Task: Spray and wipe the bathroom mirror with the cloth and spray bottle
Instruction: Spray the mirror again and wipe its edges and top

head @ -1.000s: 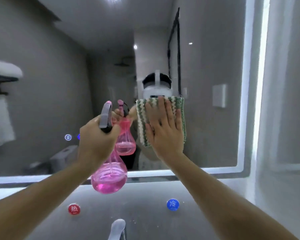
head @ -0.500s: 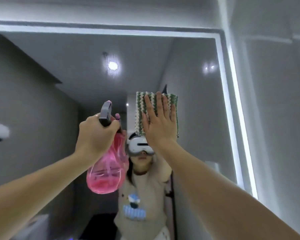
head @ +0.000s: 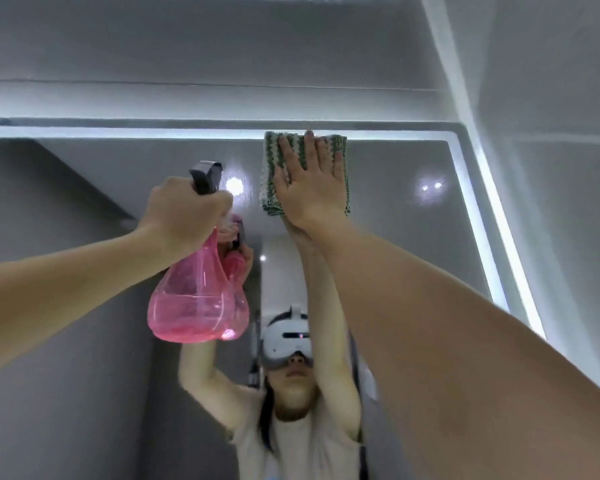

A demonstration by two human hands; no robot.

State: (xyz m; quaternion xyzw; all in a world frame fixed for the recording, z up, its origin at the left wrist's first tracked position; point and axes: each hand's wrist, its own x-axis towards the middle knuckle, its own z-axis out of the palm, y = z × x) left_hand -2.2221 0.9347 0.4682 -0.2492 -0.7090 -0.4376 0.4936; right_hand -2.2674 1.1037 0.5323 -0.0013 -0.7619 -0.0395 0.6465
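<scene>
Fingers of your right hand (head: 309,192) lie straight, pressing the ribbed green-and-white knit cloth (head: 340,174) flat against the glossy mirror (head: 413,237), just under its lit top edge. Your left hand (head: 184,216) grips the neck of the bulbous, translucent pink spray bottle (head: 194,303), beside the cloth.

Up at the top of the mirror (head: 395,244) now: a big grey pane fixed to the wall, with a bright lit strip (head: 187,134) running along its top edge and turning down the right side. One thing sits directly on the glass, the cloth (head: 270,174), green and white in zigzag stripes, folded to a rough square. It lies flat against the pane, high up and a little right of centre, its top edge reaching the lit strip. The right hand (head: 309,192) is spread over it, fingers straight and pointing up, pressing it to the glass. The cloth's left and right edges show past the hand.
</scene>
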